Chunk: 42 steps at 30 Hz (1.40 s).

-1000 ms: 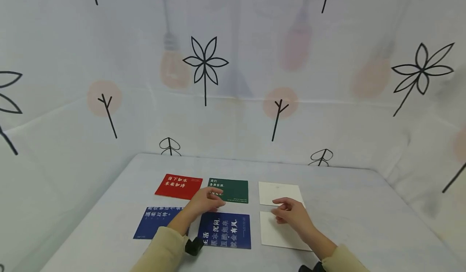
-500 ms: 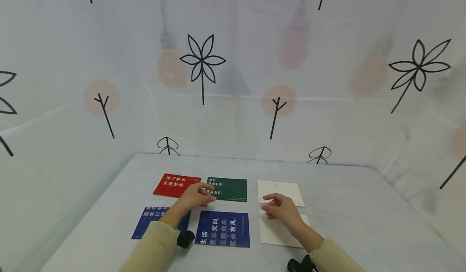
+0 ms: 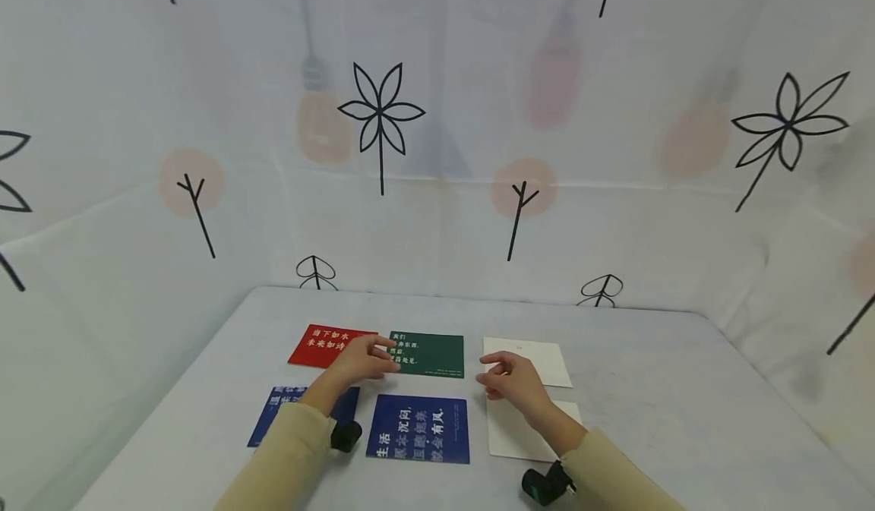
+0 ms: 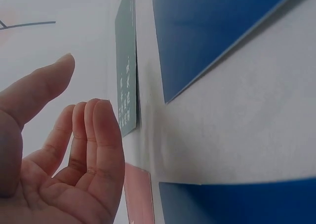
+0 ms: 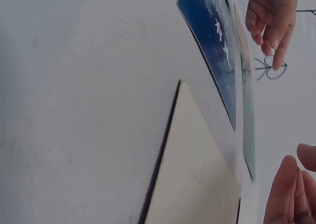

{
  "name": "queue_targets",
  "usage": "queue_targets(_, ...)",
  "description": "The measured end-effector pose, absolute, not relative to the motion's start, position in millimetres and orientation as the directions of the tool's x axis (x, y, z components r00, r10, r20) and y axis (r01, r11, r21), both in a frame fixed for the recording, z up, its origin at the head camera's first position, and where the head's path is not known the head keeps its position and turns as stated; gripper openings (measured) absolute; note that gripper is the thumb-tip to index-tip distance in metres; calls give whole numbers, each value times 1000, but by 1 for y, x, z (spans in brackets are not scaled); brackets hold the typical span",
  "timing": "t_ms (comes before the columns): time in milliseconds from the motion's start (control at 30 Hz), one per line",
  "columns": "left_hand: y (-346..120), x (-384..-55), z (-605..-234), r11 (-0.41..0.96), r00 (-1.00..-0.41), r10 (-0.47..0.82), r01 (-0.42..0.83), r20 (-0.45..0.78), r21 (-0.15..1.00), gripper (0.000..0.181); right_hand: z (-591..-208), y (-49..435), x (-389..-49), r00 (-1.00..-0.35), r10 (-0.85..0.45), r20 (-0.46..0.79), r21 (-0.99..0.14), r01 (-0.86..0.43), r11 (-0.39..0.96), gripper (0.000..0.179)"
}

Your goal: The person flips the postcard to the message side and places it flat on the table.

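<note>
My left hand [image 3: 357,361] hovers between a red card [image 3: 321,346] and a green card [image 3: 434,355]. Its fingers are loosely bent, the thumb stands apart, and nothing is between them in the left wrist view. My right hand [image 3: 516,382] is over the gap between the back white card [image 3: 547,363] and the front white card [image 3: 513,439], its fingers relaxed and holding nothing. Two blue cards lie in front: the middle blue card [image 3: 418,429] is in full view, while the left blue card [image 3: 270,416] is partly covered by my left forearm.
The cards lie flat in two rows on a white-covered table [image 3: 670,405]. Behind it hangs a white curtain [image 3: 444,245] printed with plants and bulbs. A dark wrist camera [image 3: 347,436] is on my left wrist, and another wrist camera [image 3: 544,485] on my right.
Both hands have drifted left in the head view, the left one toward the red card. The right hand also rose slightly, uncovering more of the front white card. The cards have stayed put.
</note>
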<state>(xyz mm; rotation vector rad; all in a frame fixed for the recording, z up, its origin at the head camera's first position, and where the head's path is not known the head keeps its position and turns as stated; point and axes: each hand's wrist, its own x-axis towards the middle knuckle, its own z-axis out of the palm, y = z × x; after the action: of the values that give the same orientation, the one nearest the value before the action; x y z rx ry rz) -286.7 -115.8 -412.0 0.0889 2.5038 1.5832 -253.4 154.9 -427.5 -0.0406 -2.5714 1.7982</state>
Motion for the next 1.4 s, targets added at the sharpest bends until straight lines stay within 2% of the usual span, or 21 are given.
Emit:
queue_targets(667, -121, -307, -413, 524, -982, 49, -130, -182, 842, 52, -425, 139, -278, -999, 29, -36, -936, 44, 350, 32)
queue_targets(1167, -119, -319, -412, 571, -973, 58, -150, -222, 807, 59, -431, 132, -295, -999, -2, -35, -945, 32, 325, 37)
queue_targets(1400, -121, -324, -416, 547, -969, 71, -161, -237, 822, 63, -431, 126, -303, -999, -28, -35, -941, 24, 338, 38)
